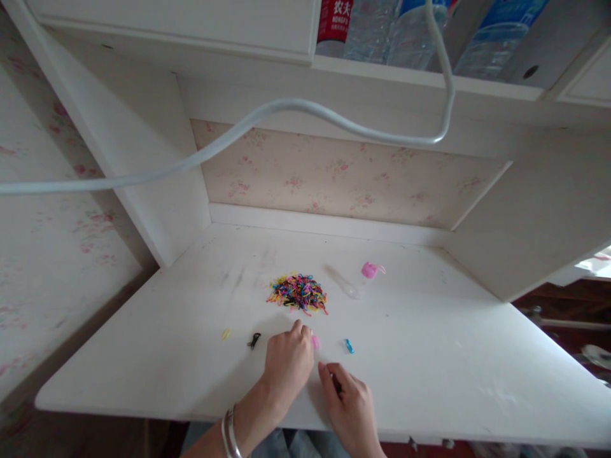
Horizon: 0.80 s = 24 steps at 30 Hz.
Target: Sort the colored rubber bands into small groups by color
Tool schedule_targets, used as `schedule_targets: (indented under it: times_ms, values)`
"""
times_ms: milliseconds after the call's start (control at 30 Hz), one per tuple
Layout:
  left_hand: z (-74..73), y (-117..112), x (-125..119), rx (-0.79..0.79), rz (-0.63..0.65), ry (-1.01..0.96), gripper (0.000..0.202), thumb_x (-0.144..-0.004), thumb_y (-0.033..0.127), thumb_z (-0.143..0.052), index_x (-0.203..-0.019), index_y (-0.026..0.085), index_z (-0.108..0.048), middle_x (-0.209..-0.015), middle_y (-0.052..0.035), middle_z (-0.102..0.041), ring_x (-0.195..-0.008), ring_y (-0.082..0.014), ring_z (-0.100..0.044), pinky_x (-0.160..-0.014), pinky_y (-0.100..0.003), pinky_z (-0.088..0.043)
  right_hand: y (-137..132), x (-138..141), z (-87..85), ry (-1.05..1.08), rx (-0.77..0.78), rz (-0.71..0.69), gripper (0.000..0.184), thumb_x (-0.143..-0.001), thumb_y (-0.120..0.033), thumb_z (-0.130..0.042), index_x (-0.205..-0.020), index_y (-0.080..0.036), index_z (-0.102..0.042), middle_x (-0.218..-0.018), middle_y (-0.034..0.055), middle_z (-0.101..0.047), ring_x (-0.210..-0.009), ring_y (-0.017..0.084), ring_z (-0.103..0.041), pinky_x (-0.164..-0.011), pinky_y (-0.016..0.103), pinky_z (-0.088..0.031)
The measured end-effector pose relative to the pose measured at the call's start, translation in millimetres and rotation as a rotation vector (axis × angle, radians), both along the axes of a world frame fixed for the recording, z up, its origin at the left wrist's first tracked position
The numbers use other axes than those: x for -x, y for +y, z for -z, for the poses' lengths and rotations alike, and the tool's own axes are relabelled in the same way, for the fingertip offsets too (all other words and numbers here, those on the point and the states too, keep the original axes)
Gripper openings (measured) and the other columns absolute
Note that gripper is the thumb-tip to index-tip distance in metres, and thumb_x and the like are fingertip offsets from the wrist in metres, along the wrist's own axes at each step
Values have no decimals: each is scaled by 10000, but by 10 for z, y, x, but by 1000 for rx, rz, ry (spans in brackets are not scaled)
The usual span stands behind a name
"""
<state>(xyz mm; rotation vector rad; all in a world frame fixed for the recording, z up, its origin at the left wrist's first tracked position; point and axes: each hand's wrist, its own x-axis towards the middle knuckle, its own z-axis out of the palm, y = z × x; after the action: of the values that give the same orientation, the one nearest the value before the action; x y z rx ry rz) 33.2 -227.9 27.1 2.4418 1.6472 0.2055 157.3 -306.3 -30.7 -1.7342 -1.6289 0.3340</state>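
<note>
A heap of small multicoloured rubber bands [300,292] lies on the white desk. My left hand [290,353] is just in front of it, fingers bent and pressed together; what they hold, if anything, is hidden. Close to those fingertips lies a little group of pink bands [316,342]. My right hand [351,401] rests nearer the front edge, thumb and forefinger pinched, and I cannot make out anything between them. Left of my hands are black bands [254,341] and a few yellow bands [226,333]; blue bands [349,346] lie to the right.
Behind the bands, a clear plastic container [351,290] lies near a pink lid-like piece with a loop [370,270]. A white cable [296,104] hangs across the upper view. Overhead, a shelf [424,71] holds several bottles. Side panels bound the white desk [443,356].
</note>
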Motion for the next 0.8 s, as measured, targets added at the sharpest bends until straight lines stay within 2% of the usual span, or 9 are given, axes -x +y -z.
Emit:
schedule_targets:
  times_ms: [133,233,300,400,500,633,800]
  values:
    - [-192,-42,251,-48,-65,-144,324,-974,294,-303,-863,228,-601,-883,-28,-663,-723,-157,-656,-626,-249,-428,-1,-9,-7,30,30,9,437,-952,-488,-396,-717,-197,-623,-510,-15,-554,-450,102,-491,-487,190,-332]
    - [-299,-102,634,-100,-143,-316,368,-979,368,-296,-789,233,-581,-803,-17,-670,-711,-138,-633,-656,-230,-403,9,-8,-32,40,74,4,427,-946,-498,-398,-750,-205,-638,-534,-8,-585,-465,110,-513,-495,196,-346]
    - [-280,-134,934,-134,-249,-359,408,-965,433,-308,-715,225,-555,-704,-14,-652,-665,-142,-613,-618,-224,-383,29,-3,-67,57,105,-2,415,-937,-506,-407,-774,-212,-650,-541,-8,-602,-466,116,-525,-487,200,-352]
    - [-114,-153,1350,-116,-393,-344,461,-940,490,-330,-622,222,-529,-549,8,-582,-549,-136,-556,-557,-217,-349,90,-5,-176,91,136,-29,412,-929,-507,-413,-790,-215,-668,-514,-17,-589,-454,120,-522,-469,203,-354]
    - [121,-157,1630,-70,-482,-323,491,-923,505,-356,-559,210,-505,-501,12,-538,-498,-121,-503,-526,-205,-324,220,-41,-354,48,146,-45,387,-930,-489,-413,-841,-226,-683,-527,-20,-595,-468,124,-536,-486,211,-359]
    - [359,-179,1751,-87,-479,-375,497,-921,495,-362,-538,195,-461,-475,27,-467,-486,-98,-442,-533,-188,-317,518,-129,-567,-189,201,46,285,-911,-431,-451,-924,-266,-683,-644,-2,-668,-574,154,-613,-525,231,-352]
    - [481,-234,1756,-199,-421,-366,463,-928,449,-384,-544,193,-410,-470,42,-411,-468,-87,-358,-528,-196,-293,866,-193,-615,-442,404,142,285,-898,-367,-464,-1067,-275,-674,-865,76,-726,-719,224,-670,-578,275,-377]
